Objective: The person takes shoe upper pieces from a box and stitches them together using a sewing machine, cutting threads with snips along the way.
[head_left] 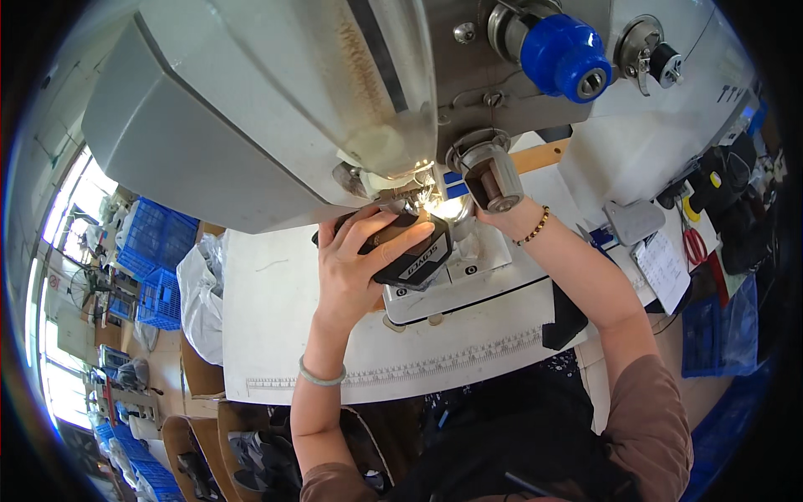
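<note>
While the left hand point(350, 261) holds an angular, pale-lettered black piece point(437, 244), the right hand point(503, 219) is too hidden to judge.

- The left hand point(350, 266) is bare, and its wrist has one smooth, pale greenish bangle point(323, 382).
- At the wrist of the right hand point(508, 223) is a bracelet point(538, 231) of small dark and golden beads.
- The sleeves point(654, 410) are brown and short.
- The front is covered by a black garment point(510, 448), similar to an apron.
</note>
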Tool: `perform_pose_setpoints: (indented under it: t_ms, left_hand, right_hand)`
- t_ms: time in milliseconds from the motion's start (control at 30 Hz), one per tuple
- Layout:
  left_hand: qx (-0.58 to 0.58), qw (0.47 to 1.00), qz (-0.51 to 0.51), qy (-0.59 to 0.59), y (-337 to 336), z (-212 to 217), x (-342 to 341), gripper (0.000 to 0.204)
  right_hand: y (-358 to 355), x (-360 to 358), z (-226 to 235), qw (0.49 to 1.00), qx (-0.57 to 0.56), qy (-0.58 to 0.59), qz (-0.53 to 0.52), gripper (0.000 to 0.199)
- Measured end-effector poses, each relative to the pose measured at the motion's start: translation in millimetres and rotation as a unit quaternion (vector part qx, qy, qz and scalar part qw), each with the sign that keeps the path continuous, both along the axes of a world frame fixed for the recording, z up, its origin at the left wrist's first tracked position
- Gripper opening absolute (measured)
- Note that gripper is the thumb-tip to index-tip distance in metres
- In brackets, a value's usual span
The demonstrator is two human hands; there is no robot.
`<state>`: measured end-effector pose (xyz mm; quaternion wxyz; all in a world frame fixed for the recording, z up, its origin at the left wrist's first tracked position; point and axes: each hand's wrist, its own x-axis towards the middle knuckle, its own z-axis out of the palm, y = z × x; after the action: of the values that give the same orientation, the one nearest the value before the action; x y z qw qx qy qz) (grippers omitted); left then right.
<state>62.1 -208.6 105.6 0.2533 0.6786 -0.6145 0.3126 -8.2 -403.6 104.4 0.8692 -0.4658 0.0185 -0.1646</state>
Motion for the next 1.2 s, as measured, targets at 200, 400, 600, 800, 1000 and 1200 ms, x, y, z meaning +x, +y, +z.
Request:
perform_pose_setpoints:
  t_ms: [200,400,600,800,1000,1200]
  left_hand:
    - [-0.030,0.995,0.032,0.087,14.1,5.7,-22.2,0.037]
    - [-0.110,0.746,0.043,0.655,17.0,-10.2,-52.9,0.034]
    - [-0.135,0.709,-0.097,0.685,-16.9,-1.3,-47.5,0.021]
    - [-0.130,0.677,-0.160,0.707,-14.4,-10.6,-29.5,0.017]
    - [-0.099,0.651,-0.227,0.718,-9.6,-19.5,-8.0,0.014]
    - [-0.055,0.682,-0.231,0.692,-10.3,-21.9,-1.1,0.014]
  right_hand:
    - [10.1,-4.1,1.8,0.997,0.008,-0.012,-0.079,0.013]
    - [29.9,-15.8,20.6,0.985,0.007,0.012,-0.173,0.012]
    - [20.8,-16.0,16.6,0.984,-0.044,0.074,-0.154,0.012]
    - [11.5,-16.6,0.1,0.985,-0.083,0.048,-0.143,0.017]
    - [24.9,-27.6,6.7,0.983,-0.087,0.039,-0.156,0.013]
    - [25.6,-23.8,5.0,0.979,-0.073,0.014,-0.190,0.015]
